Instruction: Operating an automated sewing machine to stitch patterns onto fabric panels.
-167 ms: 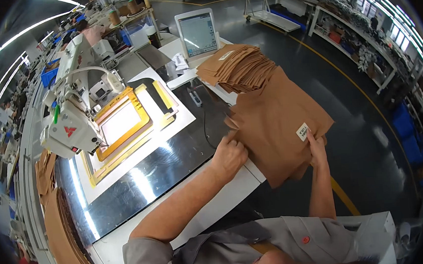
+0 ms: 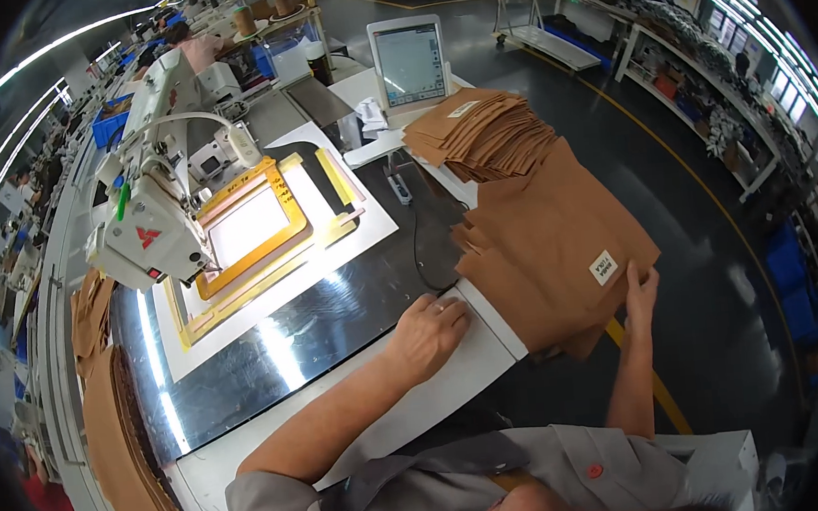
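Note:
A pile of brown fabric panels [image 2: 551,235] hangs over the table's right end, with a white paper label [image 2: 603,268] on top. My right hand [image 2: 641,297] grips the pile's right edge, thumb uppermost, fingers partly hidden. Left of the pile, my left hand [image 2: 430,333] rests by the table's white front edge, apart from the fabric. Its fingers are curled, a ring shows on one, and no cloth is visible in them. Behind the pile lies a thicker stack of folded brown panels [image 2: 486,134], also labelled.
On the left stands a sewing machine head [image 2: 152,228] over a yellow clamp frame [image 2: 303,221] on a white sheet. A tablet-like screen [image 2: 410,63] stands behind. More brown panels [image 2: 121,441] hang at the table's left end. A black cable [image 2: 416,245] crosses the metal top.
My left hand has left the fabric's near left edge and moved slightly down and left. The right hand has shifted from beside the label to the pile's right edge. The view has shifted slightly.

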A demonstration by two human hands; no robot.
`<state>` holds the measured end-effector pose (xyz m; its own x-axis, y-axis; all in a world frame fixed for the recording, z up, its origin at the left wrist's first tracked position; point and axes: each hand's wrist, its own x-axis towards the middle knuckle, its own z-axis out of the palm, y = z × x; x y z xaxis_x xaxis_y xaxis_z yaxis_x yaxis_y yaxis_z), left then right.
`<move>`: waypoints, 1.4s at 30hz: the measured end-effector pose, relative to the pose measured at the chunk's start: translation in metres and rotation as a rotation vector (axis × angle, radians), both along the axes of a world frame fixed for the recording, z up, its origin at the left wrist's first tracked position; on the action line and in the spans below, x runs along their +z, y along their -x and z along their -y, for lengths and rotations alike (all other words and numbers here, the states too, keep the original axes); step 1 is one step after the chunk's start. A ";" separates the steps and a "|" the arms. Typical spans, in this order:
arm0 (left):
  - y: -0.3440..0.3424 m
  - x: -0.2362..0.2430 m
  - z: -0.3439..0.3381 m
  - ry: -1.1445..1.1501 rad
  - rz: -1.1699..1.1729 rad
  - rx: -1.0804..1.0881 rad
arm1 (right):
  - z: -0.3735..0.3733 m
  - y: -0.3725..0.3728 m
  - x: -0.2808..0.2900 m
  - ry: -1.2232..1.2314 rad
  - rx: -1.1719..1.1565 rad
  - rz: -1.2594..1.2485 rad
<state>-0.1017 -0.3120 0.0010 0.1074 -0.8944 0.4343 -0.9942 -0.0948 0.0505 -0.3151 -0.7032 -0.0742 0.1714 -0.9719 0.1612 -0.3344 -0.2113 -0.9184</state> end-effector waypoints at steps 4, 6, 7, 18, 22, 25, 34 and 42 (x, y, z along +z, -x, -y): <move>-0.006 0.006 -0.063 0.109 -0.068 0.061 | -0.017 -0.018 0.048 0.491 -0.115 -0.036; -0.013 0.012 -0.093 0.111 -0.064 0.131 | -0.051 -0.052 0.094 0.393 0.263 -0.014; -0.017 0.016 -0.108 0.116 -0.059 0.201 | -0.068 -0.073 0.107 0.287 0.439 0.022; -0.054 0.004 -0.185 0.187 -0.272 0.672 | -0.198 -0.387 0.117 0.524 1.101 -0.250; -0.060 0.002 -0.185 0.189 -0.276 0.631 | -0.203 -0.457 0.099 0.705 0.923 -0.311; -0.064 -0.002 -0.190 0.197 -0.303 0.623 | -0.202 -0.485 0.084 0.778 0.819 -0.520; -0.065 0.000 -0.196 0.192 -0.324 0.643 | -0.189 -0.501 0.085 0.626 0.892 -0.598; -0.068 0.001 -0.188 0.227 -0.325 0.612 | -0.172 -0.473 0.079 0.486 0.850 -0.214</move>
<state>-0.0342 -0.1237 0.0019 0.7143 -0.5248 0.4629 -0.6981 -0.5811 0.4184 0.1583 -0.5313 0.0044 0.8503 -0.3499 0.3931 -0.0460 -0.7935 -0.6069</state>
